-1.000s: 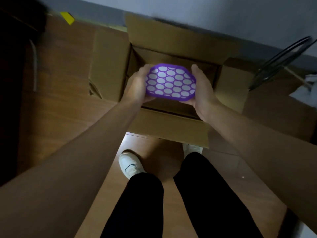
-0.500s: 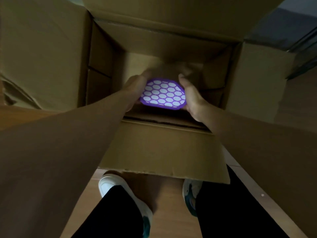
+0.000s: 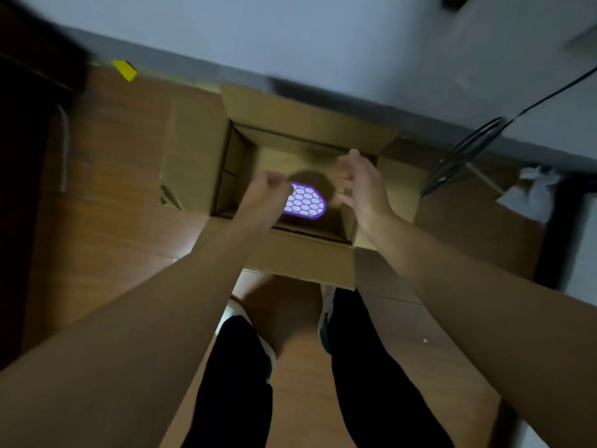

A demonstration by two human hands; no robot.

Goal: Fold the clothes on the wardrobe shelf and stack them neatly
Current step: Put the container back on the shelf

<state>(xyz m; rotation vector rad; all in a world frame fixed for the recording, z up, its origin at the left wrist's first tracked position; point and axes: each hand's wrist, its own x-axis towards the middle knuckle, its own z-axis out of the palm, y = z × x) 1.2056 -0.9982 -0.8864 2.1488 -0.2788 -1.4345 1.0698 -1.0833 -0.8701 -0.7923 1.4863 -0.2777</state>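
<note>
An open cardboard box [image 3: 300, 257] stands on the wooden floor in front of my feet. On its bottom lies a purple item with a white honeycomb pattern [image 3: 305, 202]. My left hand [image 3: 266, 195] hovers above the box just left of that item, its fingers curled with nothing in them, and it covers the item's left edge. My right hand [image 3: 363, 185] is to the item's right, fingers spread and empty. No clothes and no wardrobe shelf are in view.
A grey wall runs along the far side of the box. Black wire hangers [image 3: 465, 153] lean at the right, beside white crumpled material [image 3: 529, 192]. A yellow scrap [image 3: 124, 70] lies far left, next to dark furniture [image 3: 22, 156]. My shoes and black trousers are below the box.
Both hands let go of the purple patterned item, which now rests on the box bottom. The hands rose and parted, and my head pulled back from the box.
</note>
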